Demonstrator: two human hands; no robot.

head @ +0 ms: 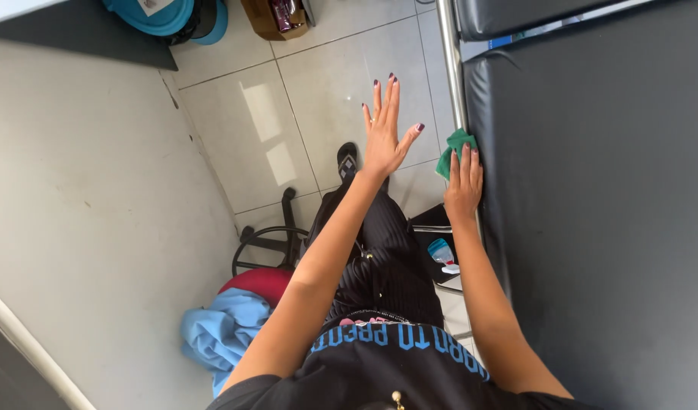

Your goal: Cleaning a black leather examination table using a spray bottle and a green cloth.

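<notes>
We look down at our two hands beside a black padded couch [607, 190]. Our right hand [463, 182] lies flat, fingers together, pressing a green cloth [454, 149] against the upper side edge of the couch padding, just below the metal side rail [449, 61]. The cloth sits at about twelve o'clock from that hand, bunched under the fingertips, so the hand pins it rather than grips it; the palm flat on the padding looks suited to sliding the cloth along the edge. Our left hand [385, 129] hangs in the air over the tiled floor [318, 99], at about nine o'clock from the right one and well apart from it, fingers spread wide and holding nothing; we judge it is kept off the couch for balance and to stay out of the way.

At about six o'clock from the right hand, low beside the couch frame, stands a small clear container with a blue top [441, 250]; something red shows inside, but we cannot tell what it is. At eleven o'clock, far off near the wall, sits a blue round tub [163, 15], its contents hidden, and a brown box [277, 19] with dark things in it. A light blue garment [216, 334] lies heaped on a red stool [262, 285] at seven o'clock.
</notes>
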